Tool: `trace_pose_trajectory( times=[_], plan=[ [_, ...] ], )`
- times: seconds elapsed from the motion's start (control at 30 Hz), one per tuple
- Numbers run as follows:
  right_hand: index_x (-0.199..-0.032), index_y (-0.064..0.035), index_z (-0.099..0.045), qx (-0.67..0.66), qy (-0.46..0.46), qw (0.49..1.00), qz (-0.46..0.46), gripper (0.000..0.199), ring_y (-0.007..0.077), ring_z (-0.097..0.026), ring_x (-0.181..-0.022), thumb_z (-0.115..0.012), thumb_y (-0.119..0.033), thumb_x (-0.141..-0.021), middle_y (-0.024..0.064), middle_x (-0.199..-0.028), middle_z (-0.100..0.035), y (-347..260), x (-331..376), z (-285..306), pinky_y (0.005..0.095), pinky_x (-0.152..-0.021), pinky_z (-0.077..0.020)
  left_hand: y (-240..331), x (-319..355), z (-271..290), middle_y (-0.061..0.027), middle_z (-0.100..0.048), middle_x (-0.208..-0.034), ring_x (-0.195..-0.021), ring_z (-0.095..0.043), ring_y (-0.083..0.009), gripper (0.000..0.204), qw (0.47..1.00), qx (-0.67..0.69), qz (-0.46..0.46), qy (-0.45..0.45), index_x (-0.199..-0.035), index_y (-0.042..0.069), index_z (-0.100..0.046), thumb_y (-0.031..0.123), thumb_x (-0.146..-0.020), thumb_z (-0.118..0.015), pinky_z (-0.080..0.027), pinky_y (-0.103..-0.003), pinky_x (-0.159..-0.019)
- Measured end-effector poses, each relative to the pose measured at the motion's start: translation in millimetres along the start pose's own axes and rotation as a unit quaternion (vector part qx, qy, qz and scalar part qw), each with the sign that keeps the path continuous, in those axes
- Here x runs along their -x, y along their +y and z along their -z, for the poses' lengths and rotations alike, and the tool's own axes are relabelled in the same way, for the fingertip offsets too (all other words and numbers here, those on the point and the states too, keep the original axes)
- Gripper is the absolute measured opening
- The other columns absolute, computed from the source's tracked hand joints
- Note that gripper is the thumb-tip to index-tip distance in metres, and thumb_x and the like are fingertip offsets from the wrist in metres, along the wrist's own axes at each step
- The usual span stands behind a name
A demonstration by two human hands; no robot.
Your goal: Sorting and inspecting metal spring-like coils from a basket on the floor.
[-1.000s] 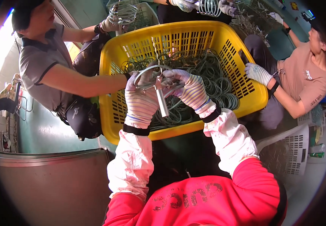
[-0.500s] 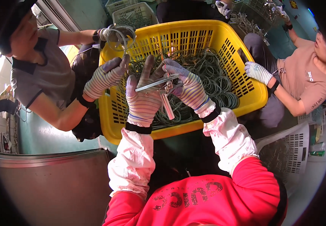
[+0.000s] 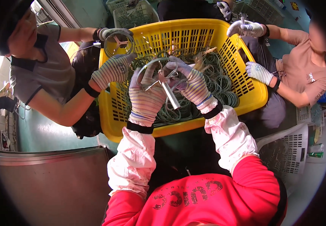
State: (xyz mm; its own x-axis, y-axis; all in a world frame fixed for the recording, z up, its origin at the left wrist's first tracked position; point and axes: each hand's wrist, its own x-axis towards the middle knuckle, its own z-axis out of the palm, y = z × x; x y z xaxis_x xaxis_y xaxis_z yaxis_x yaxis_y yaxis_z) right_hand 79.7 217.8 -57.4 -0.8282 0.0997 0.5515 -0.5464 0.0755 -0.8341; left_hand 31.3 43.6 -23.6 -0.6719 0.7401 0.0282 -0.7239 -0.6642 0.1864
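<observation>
In front of me a round metal ring fitting with a silver tube (image 3: 171,97) is held between both gloved hands, over the yellow basket (image 3: 105,122). My left hand (image 3: 147,98), in a striped glove, has its fingers around the ring's left side. Opposite it, my right hand (image 3: 194,84) pinches the ring's right side near the central bracket; part of that grip is hidden by the fingers. The tube sticks out toward me, tilted down to the right. Beneath lie many loose wire rings (image 3: 227,84), heaped in the basket.
At the left, a co-worker's gloved hands (image 3: 112,71) hold ring pieces over the basket edge. Another co-worker's glove (image 3: 261,73) rests by the right rim. A white crate (image 3: 148,9) stands behind; a white perforated basket (image 3: 296,145) and a metal panel (image 3: 54,184) flank me.
The ring fitting has turned in my hands, so its round outline now shows. The right co-worker's raised hand has come in over the basket's far right corner. The left co-worker's hands have shifted slightly.
</observation>
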Motion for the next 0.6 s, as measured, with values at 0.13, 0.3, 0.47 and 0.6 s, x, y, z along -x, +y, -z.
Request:
trace_pose_trajectory(
  times=[0.13, 0.3, 0.47, 0.6],
  plan=[
    [-0.132, -0.004, -0.059, -0.12, -0.011, 0.991, -0.057, 0.06, 0.0102, -0.065, -0.089, -0.082, -0.017, -0.079, 0.0097, -0.148, -0.043, -11, -1, -4, 0.0264, -0.077, -0.0604, -6, 4, -6, -0.0224, -0.058, -0.133, -0.115, -0.057, -0.0403, 0.062, 0.998, -0.007, 0.004, -0.058, -0.134, 0.005, -0.053, 0.051, -0.092, -0.057, -0.041, -0.054, -0.104],
    [-0.139, -0.0066, -0.053, -0.003, -0.028, 0.997, -0.068, 0.061, 0.0083, -0.061, -0.096, -0.078, -0.019, -0.085, 0.0053, -0.137, -0.054, -32, -2, -10, 0.024, -0.087, -0.0524, -9, 4, 2, -0.0223, -0.054, -0.137, -0.116, -0.055, -0.0381, 0.077, 0.995, -0.06, -0.071, -0.046, -0.148, 0.009, -0.04, 0.047, -0.086, -0.065, -0.043, -0.052, -0.103],
    [-0.143, -0.0066, -0.049, 0.029, -0.037, 0.998, -0.043, 0.064, 0.0122, -0.06, -0.106, -0.076, -0.023, -0.088, 0.0061, -0.129, -0.061, -38, -4, -13, 0.0266, -0.095, -0.0489, -7, -1, 14, -0.0237, -0.055, -0.137, -0.117, -0.057, -0.0381, 0.074, 0.991, -0.036, -0.047, -0.117, -0.147, 0.013, -0.042, 0.019, -0.076, -0.062, -0.043, -0.05, -0.104],
    [-0.146, -0.0049, -0.045, 0.272, -0.015, 0.962, -0.019, 0.063, 0.0178, -0.062, -0.109, -0.069, -0.03, -0.094, 0.0105, -0.126, -0.064, -39, 1, -8, 0.0298, -0.097, -0.0493, -15, 1, -7, -0.0226, -0.059, -0.131, -0.11, -0.06, -0.0342, 0.073, 0.993, -0.06, -0.09, -0.055, -0.145, 0.012, -0.044, 0.015, -0.073, -0.058, -0.046, -0.048, -0.1]
  ],
)
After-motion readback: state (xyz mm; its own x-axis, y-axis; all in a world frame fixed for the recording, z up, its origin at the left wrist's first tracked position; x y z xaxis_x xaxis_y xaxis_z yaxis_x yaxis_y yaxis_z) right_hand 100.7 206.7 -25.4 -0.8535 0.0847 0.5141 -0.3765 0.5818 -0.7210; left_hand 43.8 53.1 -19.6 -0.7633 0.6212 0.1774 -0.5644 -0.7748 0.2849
